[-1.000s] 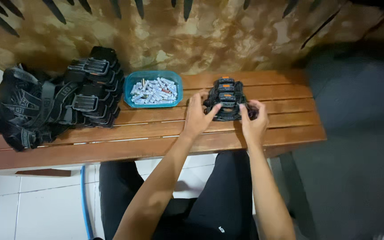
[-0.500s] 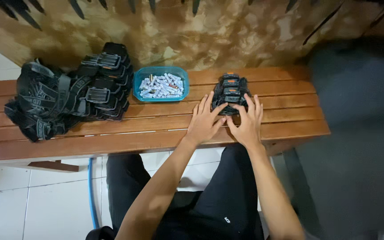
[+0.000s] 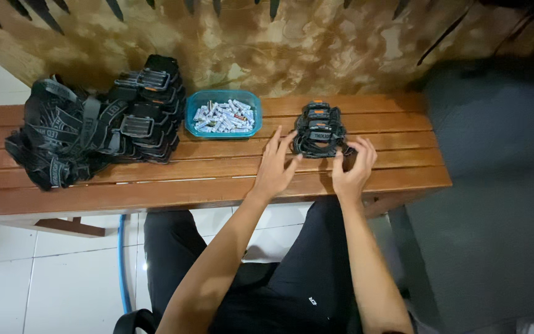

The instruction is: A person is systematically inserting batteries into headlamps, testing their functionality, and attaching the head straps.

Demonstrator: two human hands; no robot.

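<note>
Both forearms reach forward from a seated person's lap, the left hand point(image 3: 274, 166) lying flat with fingers spread, the right hand point(image 3: 353, 167) raised with fingers curled. They meet at a small stack of black headlamps with elastic straps point(image 3: 319, 128) on a slatted reddish-brown wooden bench point(image 3: 217, 179) set against a mottled tan wall above white floor tiles. The left fingertips touch the stack's near-left edge; the right hand, loosely open, pinches a strap at its right side. Further left sit a blue plastic tray of small silver batteries point(image 3: 222, 114) and a large heap of black headlamps point(image 3: 94, 127)
</note>
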